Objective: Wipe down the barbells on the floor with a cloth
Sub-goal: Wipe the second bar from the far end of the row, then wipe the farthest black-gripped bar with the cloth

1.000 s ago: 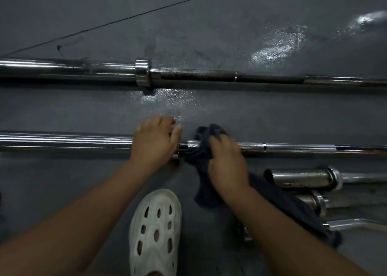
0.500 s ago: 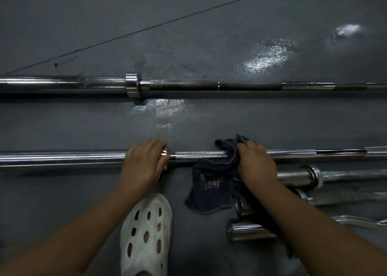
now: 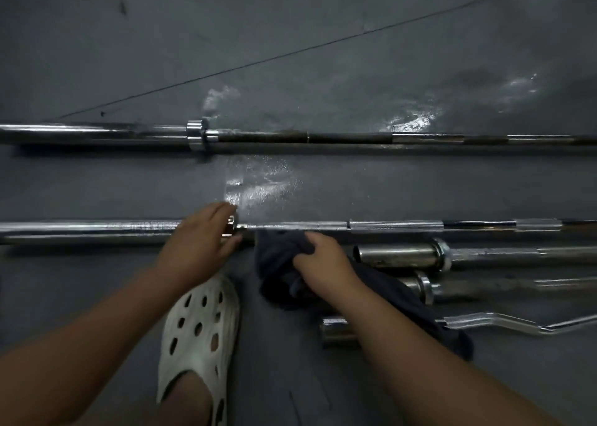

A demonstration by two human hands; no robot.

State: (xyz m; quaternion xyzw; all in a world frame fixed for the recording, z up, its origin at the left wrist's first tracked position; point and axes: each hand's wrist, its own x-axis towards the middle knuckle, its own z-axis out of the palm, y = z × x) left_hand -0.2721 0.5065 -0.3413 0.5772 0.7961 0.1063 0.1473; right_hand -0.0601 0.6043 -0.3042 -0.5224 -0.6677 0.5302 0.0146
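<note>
Near bar [image 3: 397,226] first: it lies flat on the dark floor [image 3: 290,54] and runs from side to side, just in front of the person. The head view looks straight down on it. The left hand [image 3: 200,248] sits on top of this bar by the shiny collar [image 3: 231,228]. Its fingers bend over the metal and the thumb tucks in low, so it has hold of the bar. I think it is there to stop the bar from rolling. The right hand [image 3: 323,259] has its fingers closed tight on a bunched dark cloth [image 3: 277,264]. The cloth hangs down onto the floor, and its top edge seems to meet the thin part of the bar, just right of the collar. That looks like the spot being rubbed now. The far bar [image 3: 355,138] lies well apart, higher in the view, with a wet shine [image 3: 258,183] on the floor between the 2 long bars. I cannot tell if it is clean. 3 more bars wait at the right: a short bar [image 3: 397,257], another one [image 3: 484,285] below it, and a bent bar [image 3: 517,324]. A white shoe [image 3: 197,322] stands between the arms.
</note>
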